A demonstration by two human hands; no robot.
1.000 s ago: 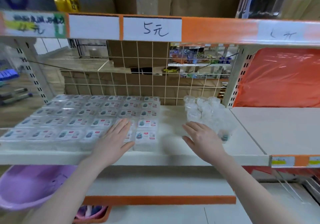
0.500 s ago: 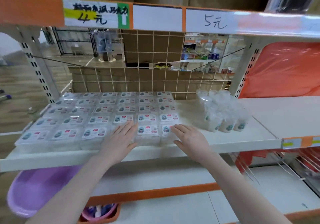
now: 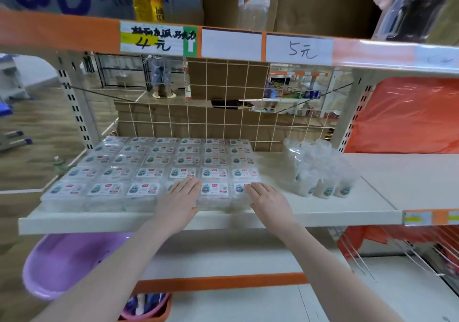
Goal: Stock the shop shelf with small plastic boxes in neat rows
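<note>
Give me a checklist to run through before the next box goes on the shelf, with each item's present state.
1. Left hand free: ok, flat on the front row of small clear plastic boxes, holding nothing.
2. Right hand free: ok, fingers straight against the front right box.
3. Rows straight: ok, labels line up in an even grid.
4. Room for more: ok, bare cream metal shelf right of the grid.
5. Bagged clear plastic cups clear of the grid: ok, standing apart.
6. Next box within reach: cannot tell, no loose box in view.
</note>
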